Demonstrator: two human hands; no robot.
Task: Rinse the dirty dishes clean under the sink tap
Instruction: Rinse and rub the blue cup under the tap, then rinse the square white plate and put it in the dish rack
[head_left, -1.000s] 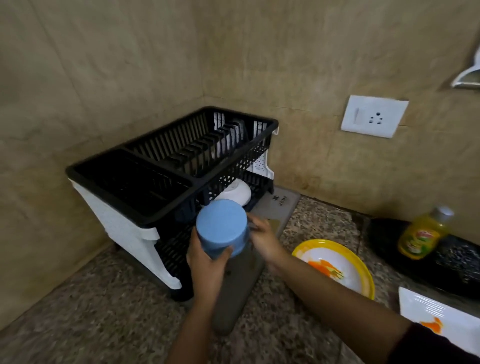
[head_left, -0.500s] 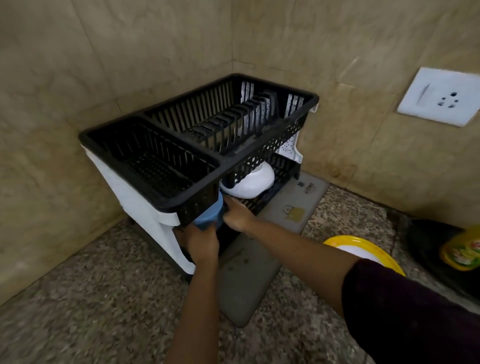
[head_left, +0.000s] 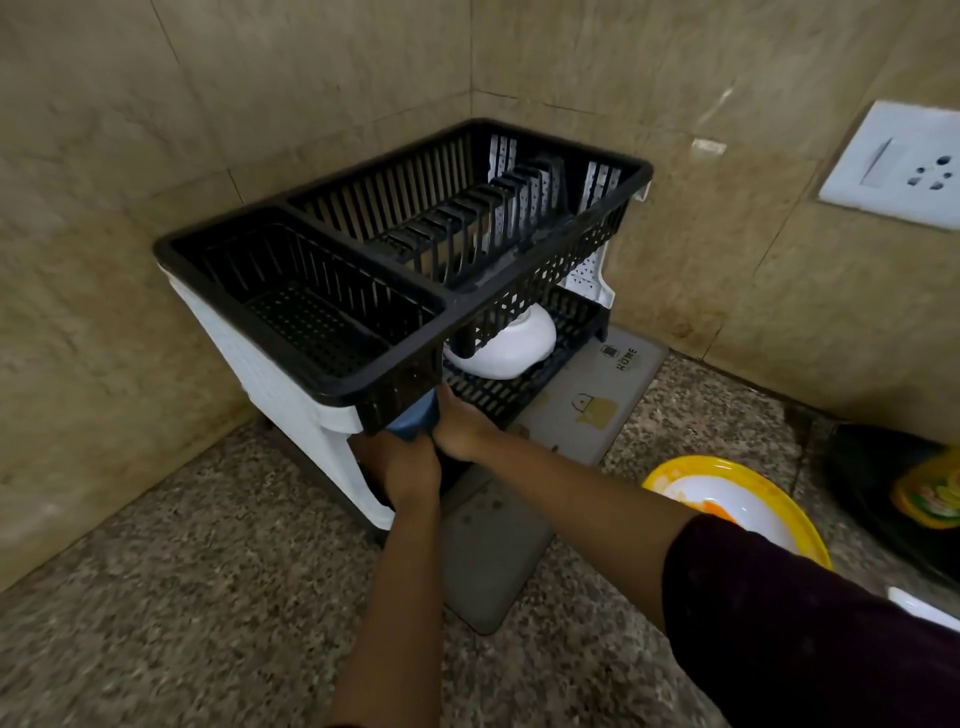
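Both hands meet under the front edge of the rack (head_left: 332, 384), at about 6 o'clock of it. The left hand (head_left: 410, 470) is curled around the lower side of the blue cup (head_left: 415, 415); the right hand (head_left: 460, 428) presses against the cup's right side, fingers reaching in toward the lower shelf. Both look closed on the cup, though the fingertips are hidden by the rack's upper tray. Only a sliver of the cup shows, tucked beneath that tray at the near-left end of the lower shelf.

At 1 o'clock from the hands a white bowl (head_left: 506, 345) sits upturned on the same shelf, near the cup but apart from it. A grey mat (head_left: 582, 405) lies under the rack's right side.

Risks, as I judge them: the gap under the upper tray looks tight, so the cup's rim could catch on it and slip from wet fingers. Pushed too far right, the cup could knock the bowl. Let go before the cup sits flat on the slats, it could tip and roll out onto the counter (head_left: 171, 597).

At 4 o'clock a yellow plate (head_left: 675, 467) waits with orange residue, so rinsing is not finished; the right sleeve (head_left: 805, 623) hangs just over it and could drag across it.
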